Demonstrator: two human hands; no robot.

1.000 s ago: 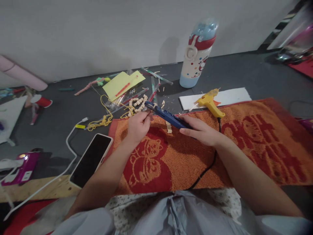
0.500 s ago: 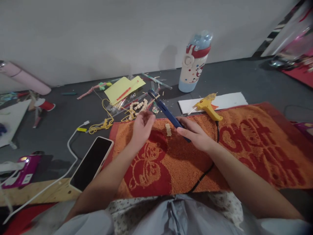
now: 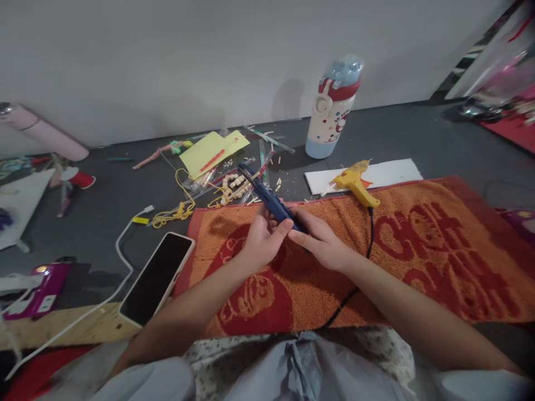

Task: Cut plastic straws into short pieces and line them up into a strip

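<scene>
Over the towel, both hands meet at the lower end of a long dark blue hand tool (image 3: 267,197), whose exact kind I cannot make out. My right hand (image 3: 321,239) is closed around its lower part. My left hand (image 3: 263,239) is closed against its left side, thumb near the right thumb. The tool slants up and to the left, and a thin pale stick (image 3: 249,177) shows by its far end. Beyond it lie joined small wooden pieces (image 3: 236,186) and several loose stick bits (image 3: 278,184). Whatever lies on the towel directly beneath the hands is hidden.
An orange towel (image 3: 326,284) covers the table's front. A yellow glue gun (image 3: 355,181) rests on a white board (image 3: 397,172). Around them are a bottle (image 3: 332,111), yellow paper (image 3: 200,156), yellow yarn (image 3: 179,211), a phone (image 3: 159,278) and a white cable (image 3: 121,250).
My left hand has moved right and down and closed on the blue tool. The tool has shifted slightly left and down. The small wooden row on the towel is now hidden.
</scene>
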